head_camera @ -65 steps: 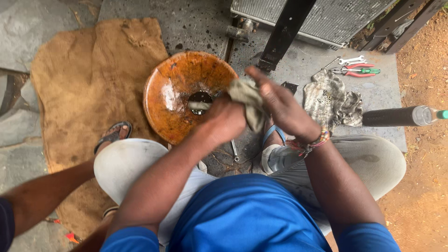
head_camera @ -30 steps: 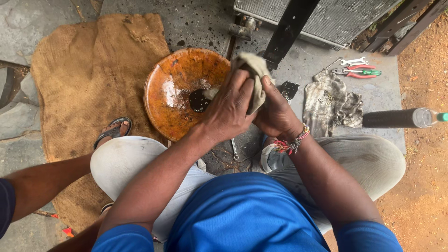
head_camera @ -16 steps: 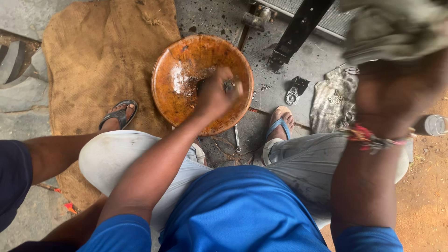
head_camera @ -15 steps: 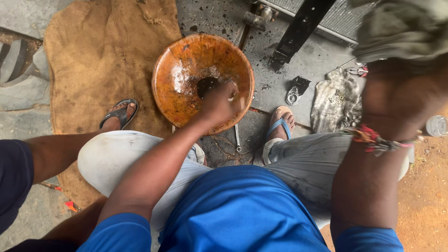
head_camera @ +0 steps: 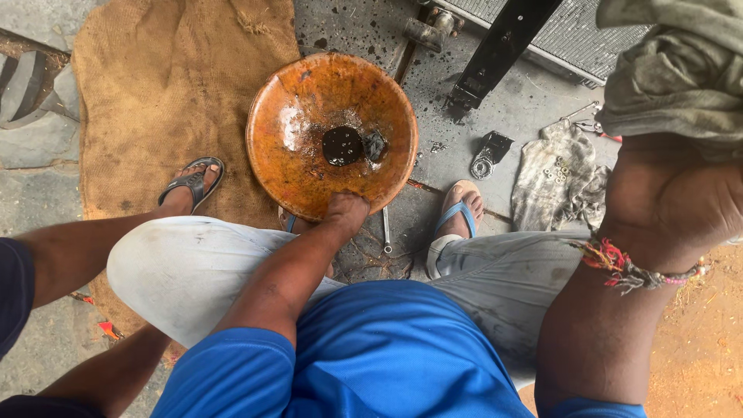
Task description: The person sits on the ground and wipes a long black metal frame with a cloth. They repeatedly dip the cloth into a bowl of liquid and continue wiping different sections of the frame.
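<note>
Step in hand: judged, steadying the greasy bowl while the rag is lifted clear.
Sacking point(head_camera: 155, 101): spread on the floor, left of the bowl.
Bowl point(head_camera: 309, 155): orange, on the floor between the feet, a dark part point(head_camera: 343, 145) at its centre.
Right hand point(head_camera: 681, 205): raised close to the camera, closed on a grey rag point(head_camera: 681, 70).
Left hand point(head_camera: 346, 213): gripping the bowl's near rim.
Next move: judged, a firm hold on the rim.

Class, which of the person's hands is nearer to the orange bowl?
Left. The left hand touches the orange bowl at its near rim; the right hand is raised far right, holding a grey rag.
</note>
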